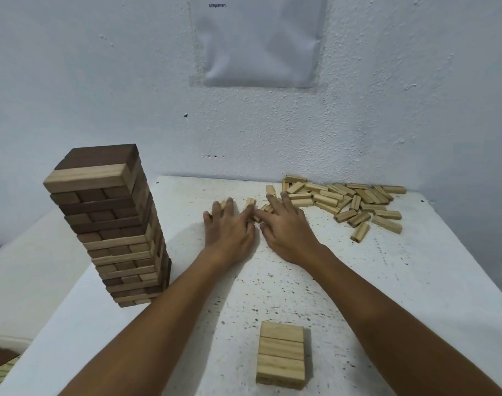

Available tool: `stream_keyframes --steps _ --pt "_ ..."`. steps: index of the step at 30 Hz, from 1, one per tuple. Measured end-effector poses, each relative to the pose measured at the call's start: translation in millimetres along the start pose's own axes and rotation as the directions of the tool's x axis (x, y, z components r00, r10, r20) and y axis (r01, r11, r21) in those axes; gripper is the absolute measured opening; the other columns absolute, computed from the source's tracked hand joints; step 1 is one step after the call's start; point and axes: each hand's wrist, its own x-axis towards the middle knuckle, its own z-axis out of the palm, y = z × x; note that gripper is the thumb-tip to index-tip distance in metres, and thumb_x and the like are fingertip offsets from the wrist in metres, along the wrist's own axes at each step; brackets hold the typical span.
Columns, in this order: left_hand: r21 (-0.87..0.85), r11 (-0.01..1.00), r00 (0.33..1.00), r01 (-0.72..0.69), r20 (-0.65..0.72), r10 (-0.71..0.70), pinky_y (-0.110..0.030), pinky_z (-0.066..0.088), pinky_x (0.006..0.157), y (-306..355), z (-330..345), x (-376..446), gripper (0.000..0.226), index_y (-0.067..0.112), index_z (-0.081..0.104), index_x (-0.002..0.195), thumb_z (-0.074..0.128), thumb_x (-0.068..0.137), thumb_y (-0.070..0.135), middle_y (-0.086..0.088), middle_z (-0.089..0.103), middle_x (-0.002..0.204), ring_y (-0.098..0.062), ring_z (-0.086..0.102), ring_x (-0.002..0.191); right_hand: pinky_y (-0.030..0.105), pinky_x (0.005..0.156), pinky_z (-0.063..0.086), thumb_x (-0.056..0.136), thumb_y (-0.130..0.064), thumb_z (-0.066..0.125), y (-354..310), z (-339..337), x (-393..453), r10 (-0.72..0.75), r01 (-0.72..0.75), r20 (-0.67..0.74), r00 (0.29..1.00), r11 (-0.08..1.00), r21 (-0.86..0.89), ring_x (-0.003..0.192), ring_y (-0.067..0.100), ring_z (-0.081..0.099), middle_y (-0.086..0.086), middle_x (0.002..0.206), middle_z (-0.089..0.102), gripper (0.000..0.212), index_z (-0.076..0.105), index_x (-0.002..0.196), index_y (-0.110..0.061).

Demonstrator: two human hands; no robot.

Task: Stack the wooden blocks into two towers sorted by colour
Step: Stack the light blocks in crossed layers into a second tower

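Note:
A tall tower (pixel 112 224) of dark and light wooden blocks stands at the table's left; its top layer is two dark blocks and one light block. Near the front edge sits a low stack of light blocks (pixel 281 355), three side by side on top. Several loose light blocks (pixel 355 204) lie in a pile at the back right. My left hand (pixel 229 232) and my right hand (pixel 286 230) lie side by side, palms down, fingers stretched over a few light blocks (pixel 251 202) in the middle of the table. Those blocks are mostly hidden under the fingers.
The white, speckled table (pixel 386 281) meets a pale wall at the back, with a paper sheet (pixel 261 44) stuck on it. A lower pale surface (pixel 30 267) lies left of the table, beside the tall tower.

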Motion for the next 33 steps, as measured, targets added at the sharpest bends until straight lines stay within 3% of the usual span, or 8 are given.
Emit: stream_keyframes --steps 5,9,13,19,21,25,28,33 --pt "-0.058 0.997 0.999 -0.042 -0.018 0.041 -0.043 0.031 0.106 5.5 -6.2 -14.6 0.051 0.030 0.030 0.152 0.031 0.102 0.038 -0.009 0.034 0.151 -0.035 0.031 0.129 0.051 0.111 0.026 0.094 -0.031 0.039 7.7 -6.1 -22.8 -0.061 0.064 -0.053 0.997 0.997 0.053 0.150 0.036 0.009 0.009 0.160 0.028 0.043 0.063 0.128 -0.024" --pt "-0.025 0.997 0.997 -0.077 -0.021 0.077 -0.041 0.035 0.100 14.1 -12.4 -33.0 0.052 0.022 0.034 0.151 0.035 0.100 0.029 -0.008 0.043 0.145 -0.034 0.035 0.126 0.055 0.106 0.033 0.091 -0.026 0.045 12.7 -12.2 -49.6 -0.095 0.098 -0.058 0.994 0.993 0.059 0.147 0.040 0.020 0.010 0.155 0.038 0.039 0.069 0.121 -0.023" --pt "-0.068 0.988 0.990 -0.138 -0.021 0.137 -0.041 0.039 0.097 21.3 -18.1 -55.0 0.045 0.016 0.052 0.138 0.042 0.095 0.026 -0.009 0.053 0.133 -0.032 0.041 0.121 0.055 0.102 0.035 0.089 -0.022 0.050 15.5 -15.0 -78.1 -0.148 0.156 -0.094 0.984 0.984 0.084 0.143 0.039 0.030 0.009 0.148 0.047 0.035 0.073 0.115 -0.024" --pt "-0.378 0.903 0.962 -0.204 0.091 0.256 -0.037 0.047 0.088 20.0 -35.9 -79.6 0.041 0.016 0.072 0.110 0.059 0.079 0.039 -0.005 0.061 0.106 -0.023 0.055 0.100 0.050 0.098 0.040 0.087 -0.023 0.052 17.4 -18.5 -112.7 -0.180 0.197 -0.098 0.979 0.957 0.211 0.134 0.031 0.043 0.007 0.136 0.059 0.032 0.075 0.110 -0.022" --pt "-0.440 0.869 0.940 -0.227 0.132 0.313 -0.031 0.049 0.086 16.1 -39.4 -83.3 0.040 0.017 0.072 0.113 0.069 0.078 0.036 -0.003 0.060 0.109 -0.017 0.057 0.098 0.049 0.096 0.043 0.084 -0.027 0.051 15.2 -22.4 -120.1 -0.160 0.178 -0.087 0.983 0.945 0.275 0.126 0.023 0.049 0.003 0.127 0.063 0.035 0.075 0.109 -0.021" --pt "-0.416 0.880 0.930 -0.229 0.174 0.324 -0.035 0.043 0.101 6.1 -37.2 -83.5 0.083 0.025 0.050 0.141 0.084 0.069 0.049 0.004 0.047 0.135 -0.015 0.044 0.122 0.038 0.103 0.041 0.080 -0.027 0.061 10.5 -31.7 -129.0 -0.066 0.089 -0.066 0.996 0.886 0.455 0.125 0.009 0.045 -0.003 0.130 0.059 0.034 0.073 0.112 -0.022" --pt "-0.365 0.896 0.934 -0.252 0.151 0.324 -0.039 0.037 0.108 4.9 -32.1 -80.9 0.091 0.024 0.044 0.145 0.082 0.068 0.055 0.005 0.043 0.147 -0.017 0.032 0.135 0.038 0.103 0.040 0.082 -0.039 0.071 7.6 -34.4 -128.1 0.002 0.023 -0.058 0.998 0.909 0.416 0.124 0.009 0.043 -0.006 0.129 0.057 0.043 0.068 0.121 -0.024" --pt "-0.451 0.855 0.951 -0.255 0.045 0.307 -0.025 0.041 0.089 10.8 -25.8 -76.3 0.076 0.021 0.057 0.133 0.085 0.068 0.047 0.006 0.059 0.125 -0.009 0.046 0.112 0.043 0.097 0.043 0.082 -0.037 0.075 9.1 -35.4 -123.9 0.019 -0.005 -0.036 0.999 0.937 0.350 0.114 0.011 0.048 -0.005 0.120 0.063 0.042 0.068 0.120 -0.021"
